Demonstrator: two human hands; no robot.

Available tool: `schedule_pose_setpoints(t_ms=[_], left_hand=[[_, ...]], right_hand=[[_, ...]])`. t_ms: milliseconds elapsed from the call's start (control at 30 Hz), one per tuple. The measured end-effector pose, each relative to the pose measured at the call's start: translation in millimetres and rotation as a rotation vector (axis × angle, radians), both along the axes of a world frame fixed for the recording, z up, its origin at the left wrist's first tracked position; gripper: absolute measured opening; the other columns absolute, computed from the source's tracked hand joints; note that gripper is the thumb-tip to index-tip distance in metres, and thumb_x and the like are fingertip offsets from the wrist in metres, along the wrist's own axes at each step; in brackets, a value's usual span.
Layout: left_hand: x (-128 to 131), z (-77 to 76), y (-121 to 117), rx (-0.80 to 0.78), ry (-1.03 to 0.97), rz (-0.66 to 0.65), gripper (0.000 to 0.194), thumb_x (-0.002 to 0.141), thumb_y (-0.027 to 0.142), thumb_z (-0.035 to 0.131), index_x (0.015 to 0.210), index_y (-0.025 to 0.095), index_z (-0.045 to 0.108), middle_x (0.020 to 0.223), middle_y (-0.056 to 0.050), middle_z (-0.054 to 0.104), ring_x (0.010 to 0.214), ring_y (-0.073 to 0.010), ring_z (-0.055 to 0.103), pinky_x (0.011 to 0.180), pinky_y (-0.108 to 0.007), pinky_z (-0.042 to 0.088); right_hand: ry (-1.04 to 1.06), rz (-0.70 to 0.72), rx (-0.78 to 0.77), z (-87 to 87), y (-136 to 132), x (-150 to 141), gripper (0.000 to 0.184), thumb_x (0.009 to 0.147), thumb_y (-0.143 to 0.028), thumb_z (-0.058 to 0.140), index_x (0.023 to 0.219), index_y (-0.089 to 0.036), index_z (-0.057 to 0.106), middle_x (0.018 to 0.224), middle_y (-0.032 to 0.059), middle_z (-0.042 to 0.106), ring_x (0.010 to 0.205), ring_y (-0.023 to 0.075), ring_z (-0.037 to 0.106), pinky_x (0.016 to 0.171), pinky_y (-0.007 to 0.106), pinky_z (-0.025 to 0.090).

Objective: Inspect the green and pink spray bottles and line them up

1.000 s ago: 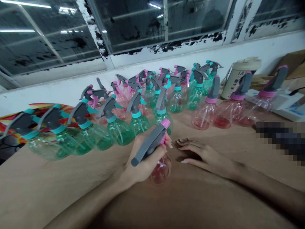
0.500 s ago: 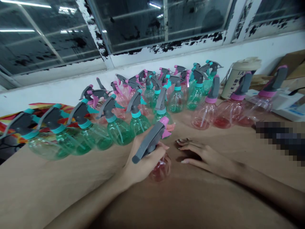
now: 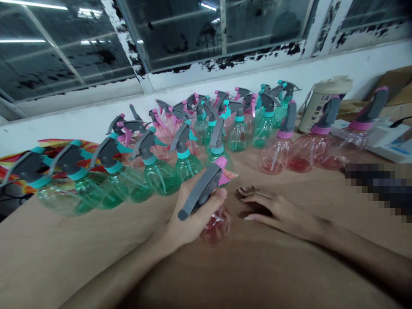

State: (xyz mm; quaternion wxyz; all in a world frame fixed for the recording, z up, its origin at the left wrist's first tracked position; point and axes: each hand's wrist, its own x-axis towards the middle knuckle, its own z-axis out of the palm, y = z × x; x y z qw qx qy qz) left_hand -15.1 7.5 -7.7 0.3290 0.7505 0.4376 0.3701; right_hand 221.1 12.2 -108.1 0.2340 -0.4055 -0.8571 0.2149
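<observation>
A pink spray bottle point(image 3: 214, 229) with a grey trigger head and pink nozzle stands near the front of the wooden table. My left hand point(image 3: 193, 214) is wrapped round its neck, with the index finger by the pink trigger. Fingers partly hide the neck and body. To the right, my right hand point(image 3: 273, 210) rests on the tabletop with its fingers stretched out and holds nothing. Just beyond the held bottle is a green spray bottle point(image 3: 218, 148), the nearest of a row of green ones running left.
Three pink spray bottles point(image 3: 304, 156) stand at the right. Several more pink and green bottles point(image 3: 238, 133) crowd toward the wall. Behind the right-hand bottles are a cream flask point(image 3: 325, 103) and a white device point(image 3: 389, 139). A colourful cloth point(image 3: 64, 146) lies at the left.
The pink trigger was squeezed in one second ago and now sticks out, with my index finger farther forward. The held bottle has shifted very slightly. My right hand has stayed still.
</observation>
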Motion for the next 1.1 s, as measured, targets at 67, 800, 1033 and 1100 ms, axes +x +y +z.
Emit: schedule_pose_setpoints(t_ms=[67, 800, 1033, 1100], left_hand=[[-0.9, 1.2, 1.3, 0.009, -0.008, -0.056, 0.016, 0.084, 0.031, 0.054, 0.096, 0.023, 0.062, 0.075, 0.0, 0.066, 0.066, -0.0149, 0.062, 0.058, -0.026, 0.049], [1.4, -5.9, 0.4, 0.008, -0.009, 0.054, 0.018, 0.08, 0.033, 0.06, 0.095, 0.024, 0.06, 0.07, 0.002, 0.061, 0.063, -0.0144, 0.061, 0.059, -0.025, 0.05], [18.1, -1.9, -0.4, 0.001, -0.107, 0.039, 0.04, 0.08, 0.034, 0.063, 0.118, 0.027, 0.055, 0.086, 0.0, 0.066, 0.071, -0.0144, 0.064, 0.063, -0.025, 0.052], [26.7, -4.3, 2.5, 0.018, -0.15, 0.009, 0.042, 0.08, 0.035, 0.065, 0.12, 0.028, 0.054, 0.1, -0.003, 0.066, 0.08, -0.0154, 0.065, 0.07, -0.026, 0.054]], right_hand=[[0.011, -0.001, 0.003, -0.4, 0.0, 0.0, 0.045, 0.086, -0.049, 0.054, 0.125, -0.026, 0.053, 0.133, 0.0045, 0.055, 0.127, 0.0218, 0.046, 0.107, 0.042, 0.037], [-0.005, -0.006, -0.004, 2.1, -0.1, -0.7, 0.046, 0.086, -0.051, 0.053, 0.123, -0.024, 0.055, 0.135, 0.0058, 0.054, 0.126, 0.0235, 0.046, 0.105, 0.043, 0.037], [0.056, -0.125, -0.017, 28.1, -22.4, -23.6, 0.055, 0.08, -0.057, 0.057, 0.126, -0.027, 0.049, 0.126, 0.0061, 0.06, 0.111, 0.0265, 0.058, 0.092, 0.045, 0.047], [0.079, -0.166, -0.01, 38.7, -30.9, -33.8, 0.064, 0.075, -0.06, 0.061, 0.129, -0.028, 0.046, 0.126, 0.0069, 0.06, 0.11, 0.0288, 0.059, 0.089, 0.046, 0.049]])
